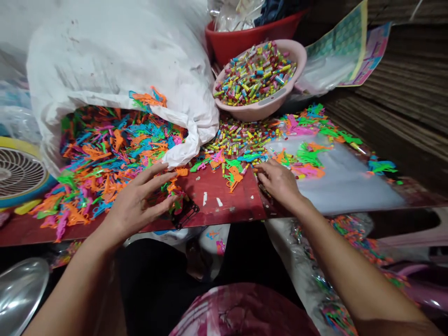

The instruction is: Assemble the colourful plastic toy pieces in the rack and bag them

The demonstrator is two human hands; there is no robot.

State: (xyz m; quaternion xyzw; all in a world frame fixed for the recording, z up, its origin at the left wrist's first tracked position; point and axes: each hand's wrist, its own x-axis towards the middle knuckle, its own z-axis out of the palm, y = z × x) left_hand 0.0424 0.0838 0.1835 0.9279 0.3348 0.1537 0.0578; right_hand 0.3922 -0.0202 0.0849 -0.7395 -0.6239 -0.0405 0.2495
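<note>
My left hand (138, 200) hovers at the right edge of a big heap of coloured plastic toy pieces (105, 144), fingers spread, with orange and green pieces just beyond its fingertips. My right hand (278, 182) is on the red board (210, 200), fingers curled down beside small coloured tubes; what they hold, if anything, is hidden. Between my hands lie green, orange and pink toy pieces (233, 172). Loose tubes (241, 135) are spread behind them. More toy pieces (310, 156) rest on clear plastic bags (343, 182) right of my right hand.
A white sack (122, 56) stands behind the heap. The pink basin (299, 58) full of tubes sits at the back, before a red tub (231, 42). A fan (21, 172) is at the left, a metal lid (23, 294) below. Printed sheets (339, 51) stand back right.
</note>
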